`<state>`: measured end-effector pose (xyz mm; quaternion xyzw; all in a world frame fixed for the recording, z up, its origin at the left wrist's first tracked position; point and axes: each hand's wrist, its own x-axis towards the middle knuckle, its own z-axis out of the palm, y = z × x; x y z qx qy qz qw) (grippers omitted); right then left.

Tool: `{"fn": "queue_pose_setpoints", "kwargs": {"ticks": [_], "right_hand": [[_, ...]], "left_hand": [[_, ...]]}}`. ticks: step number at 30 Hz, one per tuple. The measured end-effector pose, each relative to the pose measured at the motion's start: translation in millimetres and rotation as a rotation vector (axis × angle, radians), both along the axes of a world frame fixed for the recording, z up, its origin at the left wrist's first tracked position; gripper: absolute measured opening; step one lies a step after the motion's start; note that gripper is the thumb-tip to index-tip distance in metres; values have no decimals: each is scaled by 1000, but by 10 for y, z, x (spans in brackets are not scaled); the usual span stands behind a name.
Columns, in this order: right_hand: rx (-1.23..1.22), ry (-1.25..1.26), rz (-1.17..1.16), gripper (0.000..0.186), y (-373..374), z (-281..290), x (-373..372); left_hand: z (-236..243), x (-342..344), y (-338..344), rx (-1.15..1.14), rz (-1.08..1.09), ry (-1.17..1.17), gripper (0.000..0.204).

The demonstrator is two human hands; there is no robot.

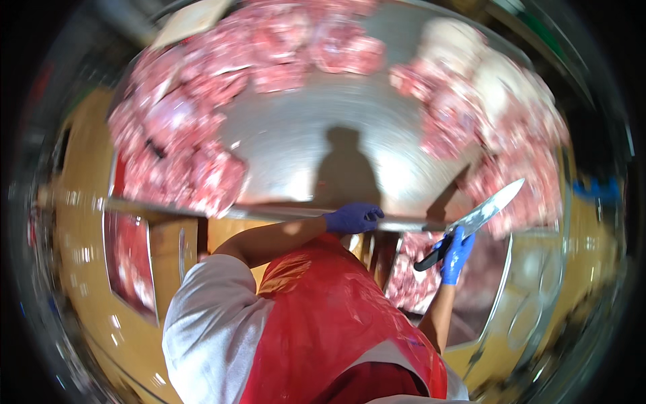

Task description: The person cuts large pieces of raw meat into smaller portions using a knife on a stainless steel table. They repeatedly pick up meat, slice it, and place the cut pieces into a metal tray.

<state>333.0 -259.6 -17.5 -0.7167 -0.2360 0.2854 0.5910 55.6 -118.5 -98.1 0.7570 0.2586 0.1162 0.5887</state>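
My right hand (457,256), in a blue glove, is closed round the black handle (432,258) of a knife. The broad, smeared blade (490,207) points up and to the right, over the table's front edge beside the right-hand meat. In a purple-blue glove, my left hand (353,219) is at the front edge of the metal table (289,138), in front of my apron. Its fingers curl inward and nothing shows in them. Large cuts of raw meat (182,148) lie along the table's left and far sides. More meat with pale fat (494,101) is heaped at the right.
Below the table's front edge, a bin of meat pieces (410,273) stands near my right arm. Another container with red meat (131,259) is at the lower left. A pale board (192,21) lies at the far left. The floor (87,283) is yellowish-brown.
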Motion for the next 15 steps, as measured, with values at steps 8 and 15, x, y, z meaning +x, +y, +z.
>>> {"fn": "queue_pose_setpoints", "kwargs": {"ticks": [8, 15], "right_hand": [[41, 160, 539, 12, 1698, 257, -1532], [-731, 317, 929, 35, 1920, 49, -2421]], "left_hand": [[756, -2591, 274, 168, 962, -51, 25], [1158, -5093, 1339, 1016, 1079, 1004, 26]]}}
